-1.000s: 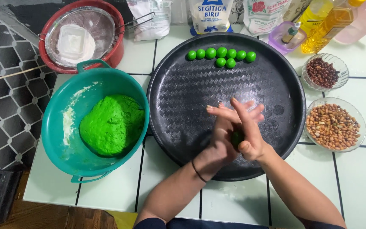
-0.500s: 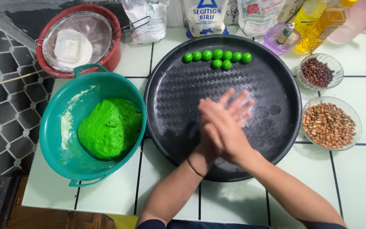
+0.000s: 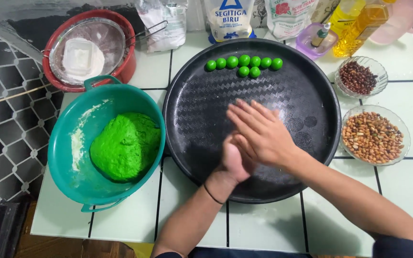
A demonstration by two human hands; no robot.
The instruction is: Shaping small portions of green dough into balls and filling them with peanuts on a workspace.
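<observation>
Head view: right hand [image 3: 264, 136] lying flat, palm down, over left hand [image 3: 235, 160], fingers pointing up-left, palms pressing together above round black tray [image 3: 311, 95]. Anything held between palms hidden, cannot tell. Tray showing embossed zigzag texture. Eight glossy green dough balls [image 3: 244, 64] sitting in row near tray's far rim. Lumpy green dough [image 3: 125, 145] sitting in teal bowl [image 3: 63, 157] left of tray.

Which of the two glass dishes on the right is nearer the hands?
The larger glass dish of light-brown peanuts, nearer than the dish of dark-red beans behind it.
</observation>
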